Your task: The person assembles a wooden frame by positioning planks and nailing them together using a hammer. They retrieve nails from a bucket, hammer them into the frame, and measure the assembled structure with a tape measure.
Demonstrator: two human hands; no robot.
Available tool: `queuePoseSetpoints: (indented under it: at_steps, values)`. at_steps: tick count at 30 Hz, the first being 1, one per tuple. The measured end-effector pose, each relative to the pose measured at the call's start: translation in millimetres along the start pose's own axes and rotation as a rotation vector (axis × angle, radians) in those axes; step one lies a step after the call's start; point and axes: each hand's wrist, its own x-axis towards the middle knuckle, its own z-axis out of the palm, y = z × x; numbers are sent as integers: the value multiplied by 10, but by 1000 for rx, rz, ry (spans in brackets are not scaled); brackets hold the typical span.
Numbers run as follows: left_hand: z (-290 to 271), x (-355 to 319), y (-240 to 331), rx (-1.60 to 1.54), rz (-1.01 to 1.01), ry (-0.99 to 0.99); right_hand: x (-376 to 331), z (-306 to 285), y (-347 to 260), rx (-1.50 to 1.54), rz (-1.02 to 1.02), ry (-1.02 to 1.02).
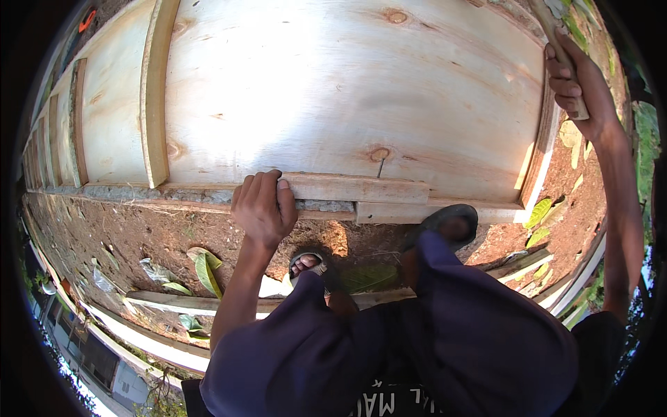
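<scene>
A short wooden strip (347, 187) lies along the near edge of a large plywood panel (333, 90). My left hand (266, 208) is closed over the strip's left end, fingers on the far side and thumb on top. Toward the strip's right part, a thin nail (380, 168) stands upright. Raised at the upper right, my right hand (580, 90) is wrapped round the wooden handle of a hammer (564, 62); its head is mostly cut off at the top of the picture. Another wooden piece (396, 213) sits just under the strip's right end.
Wooden battens (154, 90) cross the panel at the left. A board (545, 139) edges it at the right. My sandaled feet (451, 226) are close to the near edge. Leaves (205, 271) and a loose timber (180, 303) lie on the brown soil.
</scene>
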Motion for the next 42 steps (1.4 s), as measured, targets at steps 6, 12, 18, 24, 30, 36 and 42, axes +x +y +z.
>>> queuePoseSetpoints:
  at_steps: [6, 12, 18, 24, 30, 36, 42]
  values:
    - [-49, -18, -13, 15, -27, -44, -475, 576, 669, -210, 331, 6]
    - [-13, -48, -52, 25, 18, 45, -222, 30, 55, -24, 273, -151]
    - [-39, -36, -43, 42, -14, -10, -583, 472, 722, -198, 429, -98]
    - [-47, -42, -36, 56, -13, 0, -286, -36, 164, -19, 296, -153]
    - [-90, -58, -13, 68, -36, -29, -456, 464, 747, -102, 163, 192]
    - [-81, -44, 5, 48, -30, -37, -493, 166, 447, -247, 555, 30]
    - [-8, -16, -6, 26, -24, -55, -61, 93, 589, -37, -91, 365]
